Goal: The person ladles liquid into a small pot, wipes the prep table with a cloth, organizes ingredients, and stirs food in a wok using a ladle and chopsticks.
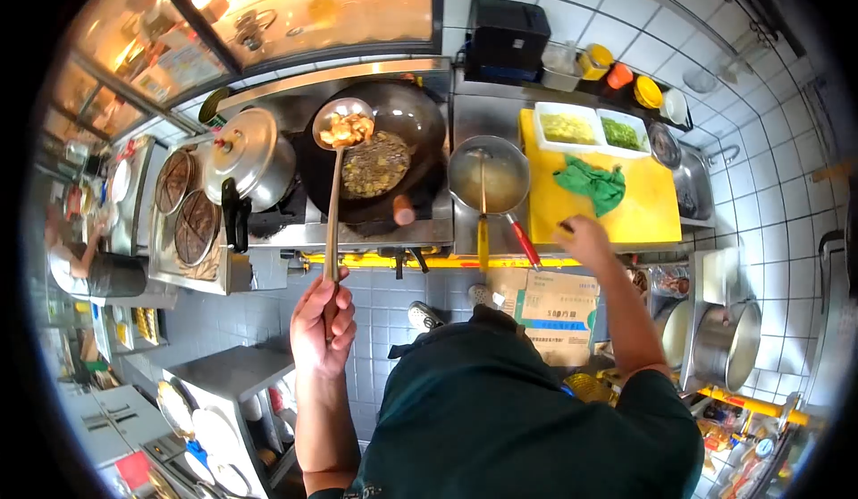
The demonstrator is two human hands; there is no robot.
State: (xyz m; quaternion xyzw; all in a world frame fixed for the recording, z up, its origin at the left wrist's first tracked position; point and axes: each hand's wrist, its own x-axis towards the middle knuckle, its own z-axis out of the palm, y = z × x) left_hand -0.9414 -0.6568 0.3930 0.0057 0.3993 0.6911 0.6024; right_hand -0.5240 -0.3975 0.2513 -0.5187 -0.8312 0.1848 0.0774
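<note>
My left hand (325, 317) is wrapped round the long handle of a ladle (335, 197). Browned food pieces (347, 130) fill the ladle's bowl, held above the left part of a dark wok (416, 114). Chopped food (377, 164) lies in oil or liquid inside the wok. My right hand (581, 238) is at the front edge of a yellow board (643, 213), its fingers curled; what they hold, if anything, cannot be made out. A green cloth (592, 183) lies on the board. Left of it rests a red-handled pan (489, 174) with a yellow-handled utensil (483, 240).
A pressure cooker (250, 159) stands left of the wok. Two white containers (567, 127) of chopped vegetables sit at the board's back. A cardboard box (554, 316) is on the floor. At the far left, another person (76, 262) stands by a counter.
</note>
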